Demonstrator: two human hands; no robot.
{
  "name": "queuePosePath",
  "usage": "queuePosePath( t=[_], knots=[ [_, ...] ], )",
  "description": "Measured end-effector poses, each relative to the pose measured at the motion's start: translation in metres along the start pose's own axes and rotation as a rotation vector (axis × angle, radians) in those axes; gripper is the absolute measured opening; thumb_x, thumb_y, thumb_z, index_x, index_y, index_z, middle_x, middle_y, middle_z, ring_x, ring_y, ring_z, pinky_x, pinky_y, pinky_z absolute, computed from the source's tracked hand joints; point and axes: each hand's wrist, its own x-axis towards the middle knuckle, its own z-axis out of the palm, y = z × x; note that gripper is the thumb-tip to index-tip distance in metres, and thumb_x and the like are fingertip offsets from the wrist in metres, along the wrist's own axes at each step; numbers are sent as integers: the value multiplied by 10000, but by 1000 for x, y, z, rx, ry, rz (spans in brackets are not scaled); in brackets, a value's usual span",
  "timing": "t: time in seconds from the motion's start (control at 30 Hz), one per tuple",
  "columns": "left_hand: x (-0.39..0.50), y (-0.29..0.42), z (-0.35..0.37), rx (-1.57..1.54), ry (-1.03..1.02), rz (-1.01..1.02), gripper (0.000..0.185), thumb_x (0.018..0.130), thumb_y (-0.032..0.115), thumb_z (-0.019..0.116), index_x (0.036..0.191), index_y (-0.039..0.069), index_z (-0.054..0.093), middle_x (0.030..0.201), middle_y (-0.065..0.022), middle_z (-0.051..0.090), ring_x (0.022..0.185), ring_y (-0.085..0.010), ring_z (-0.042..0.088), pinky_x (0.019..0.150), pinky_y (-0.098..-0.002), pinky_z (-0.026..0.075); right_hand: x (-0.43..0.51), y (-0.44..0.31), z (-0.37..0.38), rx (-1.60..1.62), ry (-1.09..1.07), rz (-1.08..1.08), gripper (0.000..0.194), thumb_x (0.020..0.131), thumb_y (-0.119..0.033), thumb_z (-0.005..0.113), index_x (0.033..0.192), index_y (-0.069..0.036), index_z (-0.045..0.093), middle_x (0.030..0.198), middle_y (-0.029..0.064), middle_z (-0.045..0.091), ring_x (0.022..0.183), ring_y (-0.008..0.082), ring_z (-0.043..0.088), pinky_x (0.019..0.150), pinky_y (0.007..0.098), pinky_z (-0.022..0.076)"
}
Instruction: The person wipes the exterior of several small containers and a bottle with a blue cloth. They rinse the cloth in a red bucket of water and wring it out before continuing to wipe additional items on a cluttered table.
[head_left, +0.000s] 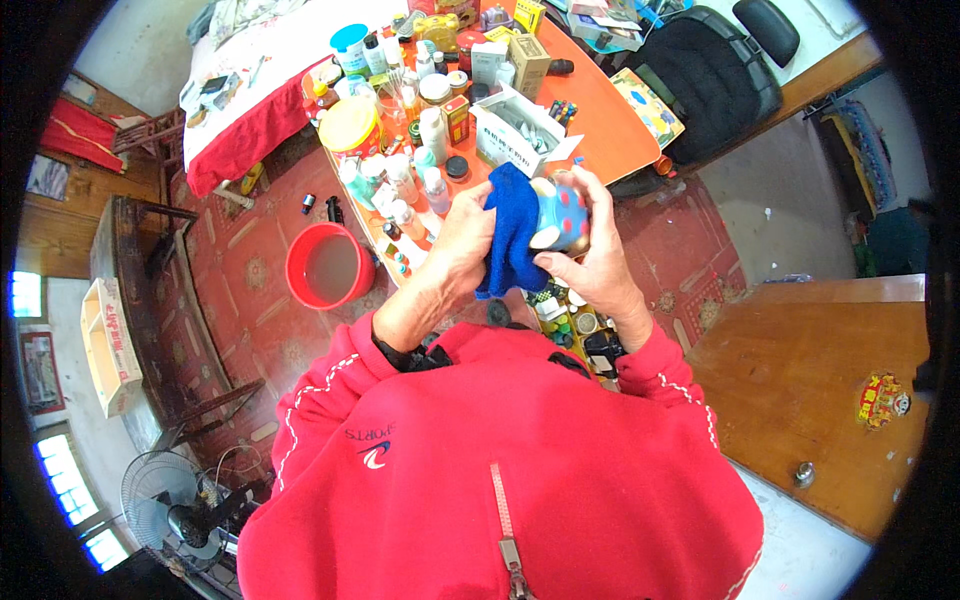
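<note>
My left hand (463, 238) grips a blue cloth (513, 229), which hangs down in folds from the fingers. In my right hand (604, 251) is a light blue figurine (561, 216) with red dots and cream-coloured parts; its exact kind is hard to tell. The cloth lies against the figurine's left side. Both hands are held above the near edge of an orange table (600, 135). Just beyond them stands an open white carton (517, 135) with packets inside. Bottles and jars crowd the table to the left, among them a white bottle (433, 131) and a black-lidded jar (457, 168).
On the floor at left stands a red bucket (291, 279) of murky water. A yellow-lidded tub (349, 124) sits at the table's left edge. Below my right forearm is a yellow tray (579, 346) of small items. A black chair (701, 75) stands at far right, a fan (169, 502) at lower left.
</note>
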Motion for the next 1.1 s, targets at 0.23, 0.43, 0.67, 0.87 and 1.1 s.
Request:
queuePosePath(
  t=[0.23,0.43,0.67,0.87,1.1],
  knots=[
    [3,1,-3,-12,-45,-63,293,903,82,572,1184,1,553,1015,-86,655,849,-140,659,718,-298,569,10,10,-13,75,-58,126,781,688,-313,846,1327,-51,480,1280,97,516,1164,195,507,997,317,403],
    [10,2,4,300,6,111,374,877,154,664,1205,3,566,1039,-70,661,872,-124,650,740,-272,556,12,4,-4,-167,6,-17,697,699,-348,831,1235,-18,532,1110,100,550,1030,218,536,900,337,430],
    [6,-1,-2,55,-11,128,313,917,111,581,1211,4,566,1018,-52,658,842,-91,627,711,-252,536,15,-4,-10,-93,128,49,662,700,-400,830,1150,8,568,1017,142,614,909,273,618,812,360,490],
    [16,-11,0,412,-16,383,526,900,227,626,1362,43,455,1205,-90,595,1044,-144,592,844,-283,521,23,-7,-3,-379,89,-13,686,732,-226,738,1313,-6,448,1116,208,581,1014,357,601,860,399,493],
    [21,-1,-14,257,-125,224,320,945,230,578,1198,37,602,1017,-36,672,827,-82,641,708,-235,546,26,-4,-13,-79,-111,-43,940,662,-213,793,1453,-17,323,1297,223,514,1180,304,543,970,401,449]
  ],
)
